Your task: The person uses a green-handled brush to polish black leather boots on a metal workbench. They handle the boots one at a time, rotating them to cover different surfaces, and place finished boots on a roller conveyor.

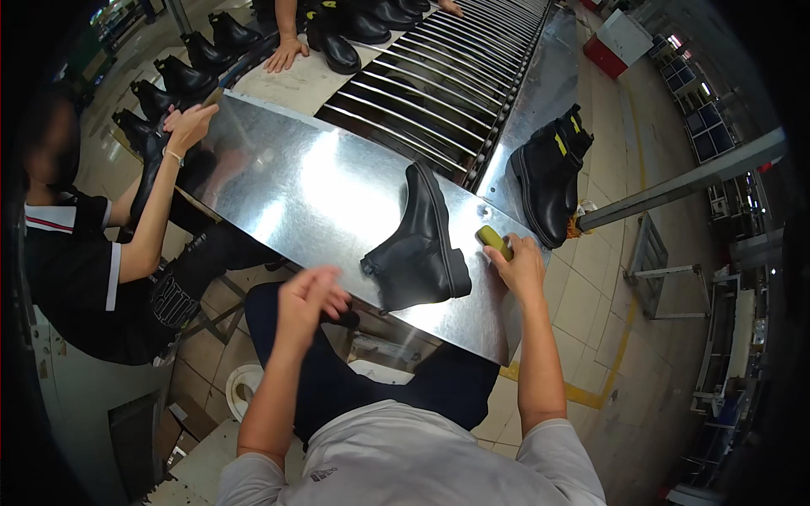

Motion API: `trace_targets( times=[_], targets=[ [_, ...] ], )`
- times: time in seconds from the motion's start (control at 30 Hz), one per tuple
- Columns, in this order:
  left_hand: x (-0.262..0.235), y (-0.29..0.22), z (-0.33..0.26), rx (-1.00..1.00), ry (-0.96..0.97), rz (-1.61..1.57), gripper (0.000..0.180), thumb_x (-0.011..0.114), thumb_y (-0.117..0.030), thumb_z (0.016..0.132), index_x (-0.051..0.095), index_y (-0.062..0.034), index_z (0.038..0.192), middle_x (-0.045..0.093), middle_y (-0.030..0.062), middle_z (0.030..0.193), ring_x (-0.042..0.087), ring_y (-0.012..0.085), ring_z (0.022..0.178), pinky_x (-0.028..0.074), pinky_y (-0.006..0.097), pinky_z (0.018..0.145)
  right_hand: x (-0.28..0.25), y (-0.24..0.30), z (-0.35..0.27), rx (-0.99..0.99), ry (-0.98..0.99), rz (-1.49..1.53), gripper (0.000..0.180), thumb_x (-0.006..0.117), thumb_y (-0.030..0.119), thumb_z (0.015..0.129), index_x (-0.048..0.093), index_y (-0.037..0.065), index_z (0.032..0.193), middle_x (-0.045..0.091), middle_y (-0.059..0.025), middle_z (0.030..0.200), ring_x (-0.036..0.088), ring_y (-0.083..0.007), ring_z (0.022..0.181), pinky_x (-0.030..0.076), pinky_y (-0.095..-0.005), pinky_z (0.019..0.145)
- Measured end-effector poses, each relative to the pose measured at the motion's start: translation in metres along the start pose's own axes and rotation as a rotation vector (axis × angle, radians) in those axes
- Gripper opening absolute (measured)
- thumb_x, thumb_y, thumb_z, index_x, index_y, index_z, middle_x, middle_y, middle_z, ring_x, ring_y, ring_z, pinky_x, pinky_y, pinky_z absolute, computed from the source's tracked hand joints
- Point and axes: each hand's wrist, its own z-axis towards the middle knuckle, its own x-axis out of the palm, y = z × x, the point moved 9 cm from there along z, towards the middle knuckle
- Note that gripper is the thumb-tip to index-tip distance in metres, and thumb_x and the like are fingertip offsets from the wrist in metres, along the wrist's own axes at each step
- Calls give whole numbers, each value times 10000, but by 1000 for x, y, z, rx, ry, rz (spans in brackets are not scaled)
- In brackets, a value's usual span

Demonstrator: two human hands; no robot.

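A black ankle boot (pixel 418 244) lies on its side on the shiny metal table (pixel 278 169), its sole toward the right and its toe pointing away from me. My left hand (pixel 308 304) hovers near the table's front edge, left of the boot shaft. Its fingers are loosely bent and apart, a little blurred, with nothing seen in them. At the table's right end, my right hand (pixel 521 268) grips a small yellow-green oblong block (pixel 494 242) between thumb and fingers. What the block is made of cannot be told.
A pair of black boots (pixel 550 164) with yellow tabs stands at the right edge. Beyond the table runs a roller conveyor (pixel 430 84). A co-worker (pixel 93 253) sits at the left handling a boot; another person's hand (pixel 287 54) rests beside boots at the far side. Boots line a rack (pixel 190 76).
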Motion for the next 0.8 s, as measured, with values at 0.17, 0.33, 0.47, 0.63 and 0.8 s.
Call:
trace_targets(
  times=[0.17, 0.33, 0.47, 0.63, 0.8],
  targets=[
    [18, -23, 45, 362, 8, 454, 429, 746, -226, 953, 651, -24, 1319, 721, 146, 1154, 689, 208, 1009, 563, 315, 828, 9, 3, -10, -105, -49, -30, 511, 794, 411, 876, 686, 42, 1212, 646, -148, 1021, 675, -337, 849, 541, -450, 726],
    [86, 0, 68, 265, 201, 839, 671, 721, -507, 909, 608, -45, 1383, 672, 223, 1208, 662, 393, 1070, 515, 460, 963, 36, 6, -34, 355, 161, 1098, 388, 714, 332, 972, 642, 25, 1197, 588, -26, 862, 607, -99, 623, 435, -253, 431],
    [98, -1, 63, 204, 168, 907, 767, 737, -588, 864, 632, 7, 1335, 671, 239, 1161, 657, 406, 1074, 515, 475, 968, 43, 43, -59, 388, 289, 1077, 365, 733, 281, 968, 597, 52, 1217, 566, 7, 787, 514, -78, 538, 395, -227, 400],
    [60, 19, 21, 21, 142, 235, 589, 803, -368, 888, 664, 45, 1285, 690, 163, 1187, 661, 222, 1113, 519, 341, 956, 50, 64, -100, 349, 338, 1194, 516, 846, 324, 867, 594, 52, 1227, 595, -4, 851, 469, -47, 542, 372, -220, 421],
    [32, 22, -48, 120, 93, -564, 827, 699, -392, 974, 311, 6, 1586, 518, 138, 1477, 524, 237, 1347, 400, 375, 1144, 66, 113, -134, 406, 370, 1284, 502, 836, 363, 885, 560, 27, 1137, 580, -13, 791, 463, -62, 455, 411, -217, 421]
  ],
)
